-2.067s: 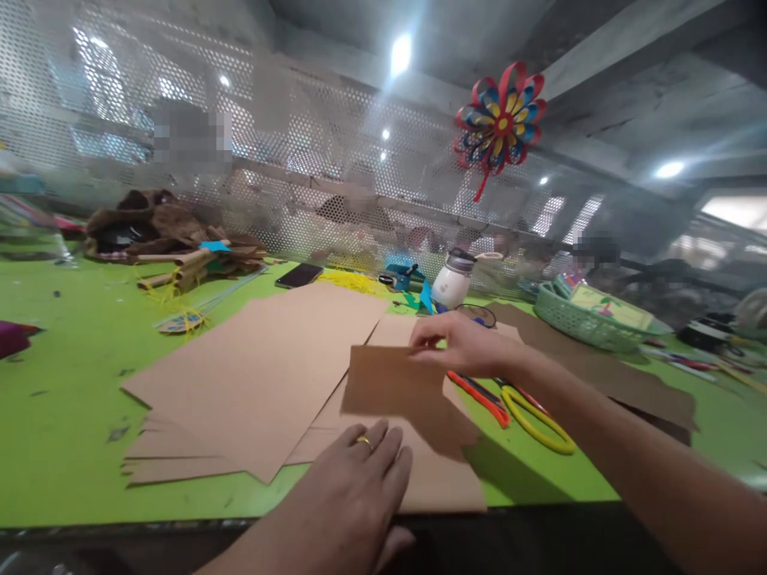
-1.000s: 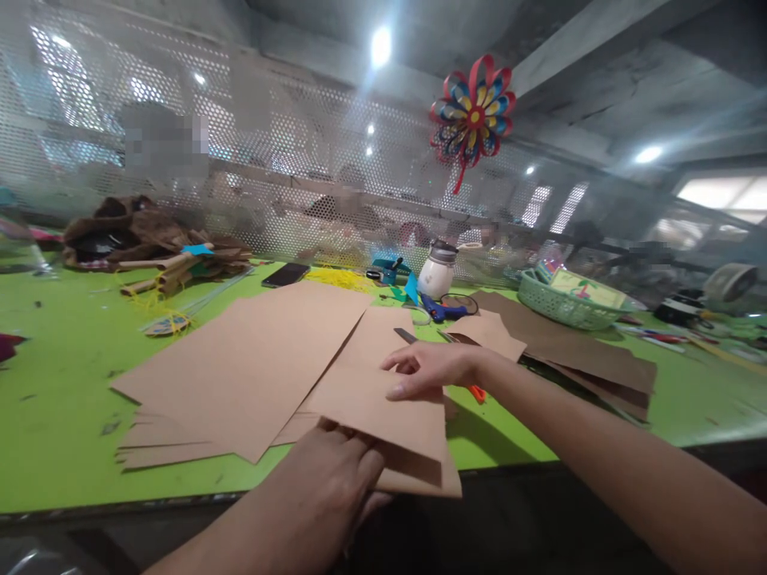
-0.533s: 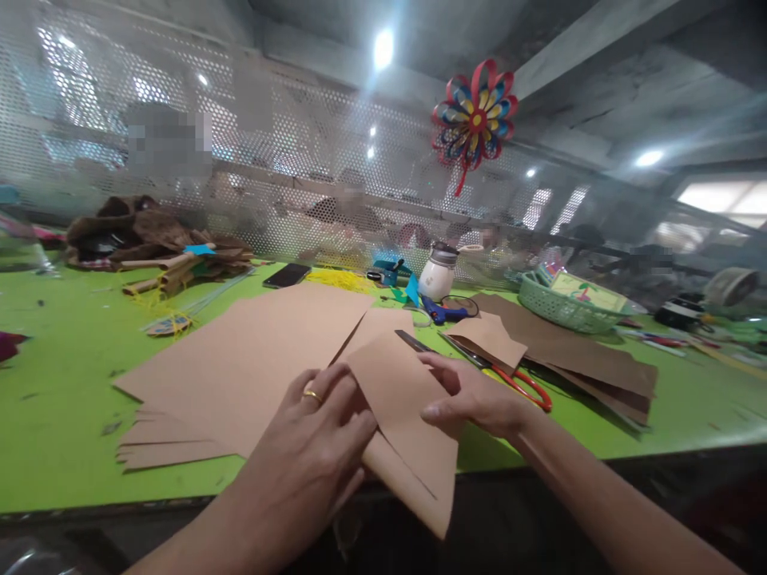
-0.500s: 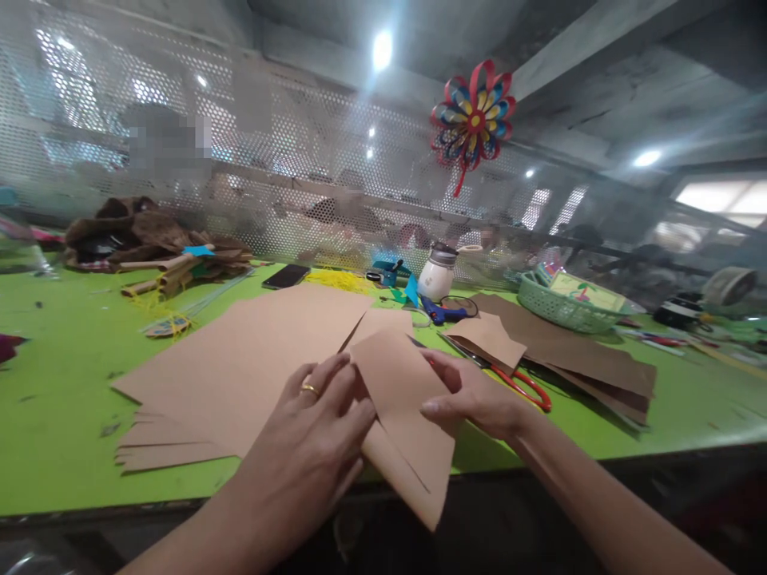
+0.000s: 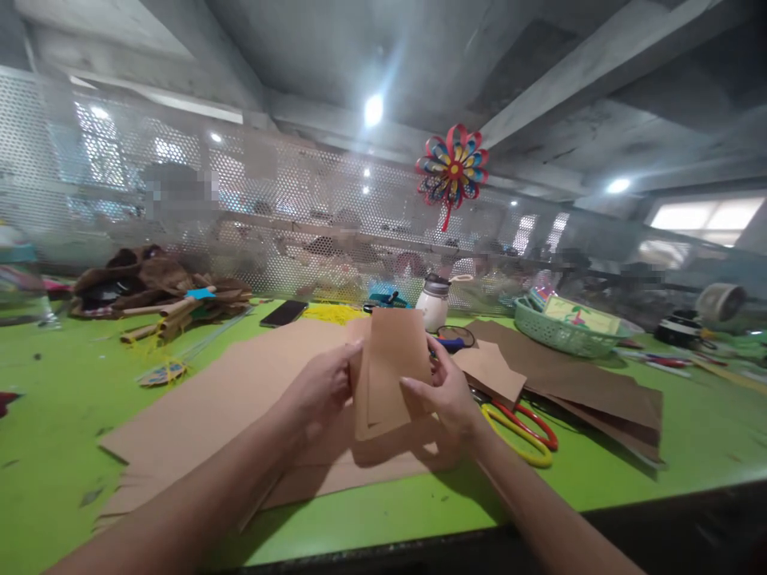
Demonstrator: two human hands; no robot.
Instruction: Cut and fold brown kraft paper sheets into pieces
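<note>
Both hands hold a folded piece of brown kraft paper (image 5: 395,367) upright above the table. My left hand (image 5: 327,383) grips its left edge, fingers partly hidden behind it. On the right side, my right hand (image 5: 447,391) pinches the paper, thumb across the front and fingers behind. Beneath lie large sheets of brown paper (image 5: 240,399). Scissors with one red and one yellow handle (image 5: 521,439) rest by my right wrist, their blades partly under a small cut paper piece (image 5: 491,371).
A green basket (image 5: 563,331) stands on dark brown sheets (image 5: 599,395) at right. A white bottle (image 5: 432,303), a phone (image 5: 284,313) and yellow shreds (image 5: 332,313) sit at the back. Rolled paper and a brown bag (image 5: 132,283) lie at left. A paper flower (image 5: 454,169) hangs above.
The folded paper has been raised and turned upright. My left hand moved from lying over it to gripping its left edge. The view tilted upward, and the yellow scissor handle now shows.
</note>
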